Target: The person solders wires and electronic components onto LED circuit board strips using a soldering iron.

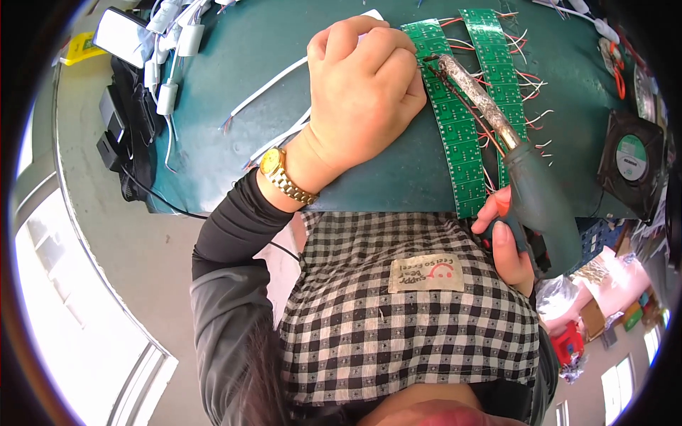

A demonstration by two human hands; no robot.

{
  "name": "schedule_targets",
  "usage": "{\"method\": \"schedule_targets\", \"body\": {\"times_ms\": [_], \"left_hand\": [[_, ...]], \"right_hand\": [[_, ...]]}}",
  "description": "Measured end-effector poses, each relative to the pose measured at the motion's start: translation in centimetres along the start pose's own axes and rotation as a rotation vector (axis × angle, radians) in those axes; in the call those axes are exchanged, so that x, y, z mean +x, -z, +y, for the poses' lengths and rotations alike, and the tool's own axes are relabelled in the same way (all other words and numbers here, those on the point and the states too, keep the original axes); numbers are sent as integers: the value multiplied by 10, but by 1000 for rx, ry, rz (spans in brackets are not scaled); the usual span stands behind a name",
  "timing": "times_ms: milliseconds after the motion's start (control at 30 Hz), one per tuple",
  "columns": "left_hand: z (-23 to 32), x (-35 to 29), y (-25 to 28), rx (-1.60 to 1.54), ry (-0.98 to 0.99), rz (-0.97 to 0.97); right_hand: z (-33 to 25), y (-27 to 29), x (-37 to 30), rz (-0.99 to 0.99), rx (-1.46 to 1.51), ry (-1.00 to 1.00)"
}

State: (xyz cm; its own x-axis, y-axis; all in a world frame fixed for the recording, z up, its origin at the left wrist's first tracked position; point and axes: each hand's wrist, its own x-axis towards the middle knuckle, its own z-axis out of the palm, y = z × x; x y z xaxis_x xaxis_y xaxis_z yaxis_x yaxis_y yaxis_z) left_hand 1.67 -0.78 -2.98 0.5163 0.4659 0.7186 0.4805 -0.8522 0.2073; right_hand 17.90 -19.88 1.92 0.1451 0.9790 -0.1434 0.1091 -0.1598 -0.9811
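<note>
My left hand (366, 92) is closed, knuckles up, beside the left strip of green circuit boards (458, 135); whatever its fingers pinch is hidden beneath them. White cables (266, 89) with bare coloured wire ends lie on the mat and run under this hand. My right hand (506, 245) grips the dark handle of a soldering iron (490, 110). The iron's tip rests at or just above the left strip's upper part, close to my left fingertips; contact is hard to tell. A second board strip (494, 57) lies to the right, with red and white wires sticking out.
The work surface is a green mat (213, 170). White cables with thick cylinders (188, 39) are heaped at the far left, near a black bag-like item (131, 135). A black fan (631, 163) stands at the right edge. Pink packages (604, 284) lie below right.
</note>
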Motion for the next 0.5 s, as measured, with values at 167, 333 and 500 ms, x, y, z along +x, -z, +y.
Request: {"method": "schedule_targets", "body": {"times_ms": [167, 333, 500], "left_hand": [[-2, -1, -1, 0, -4, 10], [-1, -1, -1, 9, -2, 8], [-1, -1, 0, 9, -3, 5]], "right_hand": [[4, 3, 5, -43, 48, 51], [-1, -5, -3, 20, 28, -11], [9, 0, -4, -9, -16, -2]]}}
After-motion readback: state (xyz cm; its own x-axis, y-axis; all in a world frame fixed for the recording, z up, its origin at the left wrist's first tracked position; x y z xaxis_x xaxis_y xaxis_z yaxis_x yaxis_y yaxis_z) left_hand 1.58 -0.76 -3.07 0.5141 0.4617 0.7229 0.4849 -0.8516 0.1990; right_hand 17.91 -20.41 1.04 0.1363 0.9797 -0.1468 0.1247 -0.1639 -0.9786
